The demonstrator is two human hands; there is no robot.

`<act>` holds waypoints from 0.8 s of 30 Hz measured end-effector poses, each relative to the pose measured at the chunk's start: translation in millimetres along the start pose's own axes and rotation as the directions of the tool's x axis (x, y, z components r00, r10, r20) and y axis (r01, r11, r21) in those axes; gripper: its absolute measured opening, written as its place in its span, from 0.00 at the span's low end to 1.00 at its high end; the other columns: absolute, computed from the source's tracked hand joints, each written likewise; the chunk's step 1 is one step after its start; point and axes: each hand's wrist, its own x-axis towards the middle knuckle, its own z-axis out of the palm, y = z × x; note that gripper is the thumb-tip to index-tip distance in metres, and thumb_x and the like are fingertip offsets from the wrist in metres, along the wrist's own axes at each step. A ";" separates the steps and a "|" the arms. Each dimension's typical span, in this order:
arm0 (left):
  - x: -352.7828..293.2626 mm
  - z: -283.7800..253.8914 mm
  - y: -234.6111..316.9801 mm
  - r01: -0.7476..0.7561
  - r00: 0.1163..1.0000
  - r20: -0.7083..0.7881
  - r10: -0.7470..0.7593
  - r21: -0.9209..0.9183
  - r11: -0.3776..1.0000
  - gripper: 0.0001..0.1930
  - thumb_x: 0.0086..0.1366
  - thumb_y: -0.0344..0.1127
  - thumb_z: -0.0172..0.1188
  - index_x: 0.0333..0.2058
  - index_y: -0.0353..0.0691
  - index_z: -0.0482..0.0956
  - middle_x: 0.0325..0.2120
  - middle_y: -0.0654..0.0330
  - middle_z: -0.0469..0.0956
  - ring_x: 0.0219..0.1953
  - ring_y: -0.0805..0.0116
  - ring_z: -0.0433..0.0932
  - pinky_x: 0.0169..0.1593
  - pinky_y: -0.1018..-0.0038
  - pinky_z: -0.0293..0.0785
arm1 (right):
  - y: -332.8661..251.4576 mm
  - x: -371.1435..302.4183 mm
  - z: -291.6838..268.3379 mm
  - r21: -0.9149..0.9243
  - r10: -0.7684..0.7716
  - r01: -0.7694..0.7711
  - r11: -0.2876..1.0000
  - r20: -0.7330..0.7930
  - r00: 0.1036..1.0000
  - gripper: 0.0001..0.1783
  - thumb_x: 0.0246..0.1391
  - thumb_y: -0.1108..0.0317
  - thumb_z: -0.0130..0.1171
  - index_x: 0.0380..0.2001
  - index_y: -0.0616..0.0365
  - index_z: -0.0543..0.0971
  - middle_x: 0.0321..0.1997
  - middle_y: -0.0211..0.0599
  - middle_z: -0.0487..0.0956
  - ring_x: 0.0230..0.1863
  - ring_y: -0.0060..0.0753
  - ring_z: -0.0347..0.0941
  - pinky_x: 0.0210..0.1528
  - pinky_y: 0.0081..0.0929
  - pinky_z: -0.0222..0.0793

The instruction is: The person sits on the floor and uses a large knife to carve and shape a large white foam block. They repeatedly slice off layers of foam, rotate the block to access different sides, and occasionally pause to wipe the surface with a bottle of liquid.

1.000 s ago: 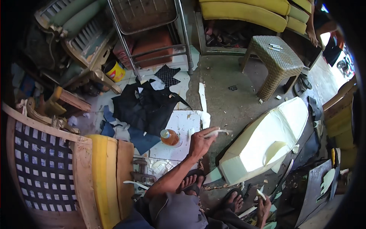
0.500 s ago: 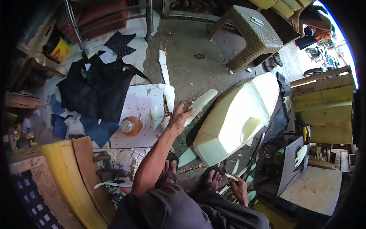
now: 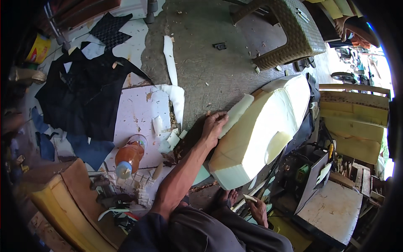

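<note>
My left hand (image 3: 215,126) pinches the lower end of a long, pale foam strip (image 3: 238,113). The strip lies along the left side of a large cream foam block (image 3: 241,143), long and angular, with a rounded hollow in its right side. Low on the right, beside my knee, my right hand (image 3: 258,211) is closed round a slim, pale, pointed piece (image 3: 251,198). Its kind is too small to tell. Under the block's far right edge shows black sheet material (image 3: 301,136).
A bottle of orange liquid (image 3: 130,155) stands left of my arm, near black cloth (image 3: 84,96) and foam scraps (image 3: 170,140). A woven-pattern stool (image 3: 289,38) stands ahead. At right are a wooden board (image 3: 331,208) and yellow foam sheets (image 3: 352,134); a person's foot (image 3: 342,25) shows far right.
My left hand has brought the foam strip right, from beside the block to against its side. The view has shifted, and the bottle now appears tilted towards me. My right hand stays low.
</note>
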 end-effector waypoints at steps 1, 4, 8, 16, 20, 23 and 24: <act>0.4 0.6 1.3 -0.025 0.999 -0.026 0.027 0.100 0.995 0.12 0.69 0.35 0.64 0.47 0.36 0.83 0.39 0.62 0.85 0.41 0.72 0.81 0.47 0.73 0.77 | -4.8 0.6 -0.1 -0.062 -0.005 0.005 0.998 -0.006 1.000 0.14 0.66 0.62 0.59 0.47 0.59 0.85 0.29 0.29 0.84 0.28 0.18 0.77 0.32 0.22 0.73; -0.2 6.2 4.5 -0.068 0.977 -0.130 0.167 0.550 0.832 0.13 0.66 0.36 0.65 0.47 0.38 0.83 0.35 0.57 0.86 0.38 0.65 0.85 0.44 0.70 0.79 | 2.4 4.7 0.8 -0.031 0.008 -0.008 0.999 0.009 1.000 0.14 0.66 0.62 0.59 0.47 0.59 0.85 0.29 0.29 0.84 0.28 0.18 0.77 0.32 0.22 0.73; -10.1 15.6 3.8 -0.172 0.930 -0.090 0.357 0.750 0.638 0.13 0.66 0.39 0.64 0.46 0.43 0.84 0.34 0.53 0.87 0.37 0.55 0.86 0.43 0.65 0.80 | -1.6 1.6 1.8 -0.039 0.009 -0.009 0.999 0.011 1.000 0.14 0.66 0.62 0.59 0.46 0.58 0.85 0.28 0.29 0.83 0.28 0.18 0.75 0.32 0.23 0.72; -6.0 18.9 16.9 -0.203 0.975 0.064 0.214 0.652 0.730 0.15 0.70 0.39 0.61 0.51 0.40 0.84 0.43 0.53 0.86 0.46 0.63 0.84 0.52 0.70 0.78 | -6.6 0.4 3.0 -0.091 0.029 -0.029 0.995 0.007 1.000 0.15 0.65 0.60 0.59 0.45 0.58 0.85 0.27 0.29 0.80 0.29 0.18 0.72 0.33 0.25 0.69; 0.4 22.8 14.2 -0.195 0.981 0.088 0.175 0.488 0.851 0.19 0.72 0.42 0.61 0.56 0.42 0.82 0.48 0.56 0.85 0.48 0.69 0.81 0.53 0.73 0.76 | 5.4 3.6 2.5 -0.134 -0.025 0.024 0.991 -0.006 1.000 0.15 0.65 0.59 0.59 0.45 0.58 0.85 0.28 0.30 0.82 0.30 0.19 0.73 0.34 0.26 0.70; 4.6 25.8 13.6 -0.169 0.985 0.115 0.132 0.426 0.889 0.20 0.72 0.42 0.60 0.58 0.39 0.80 0.51 0.55 0.84 0.50 0.68 0.81 0.56 0.72 0.76 | 4.0 2.1 2.7 -0.143 -0.039 0.036 0.989 -0.019 0.999 0.15 0.65 0.59 0.59 0.45 0.58 0.85 0.29 0.31 0.83 0.30 0.20 0.74 0.35 0.26 0.71; 4.3 26.3 14.8 -0.147 0.988 0.107 0.111 0.431 0.890 0.21 0.72 0.42 0.60 0.58 0.38 0.80 0.51 0.54 0.84 0.51 0.67 0.80 0.57 0.73 0.75 | 1.8 0.9 1.9 -0.143 -0.028 0.025 0.989 -0.016 0.999 0.16 0.65 0.59 0.59 0.46 0.58 0.85 0.29 0.32 0.83 0.31 0.21 0.74 0.35 0.26 0.71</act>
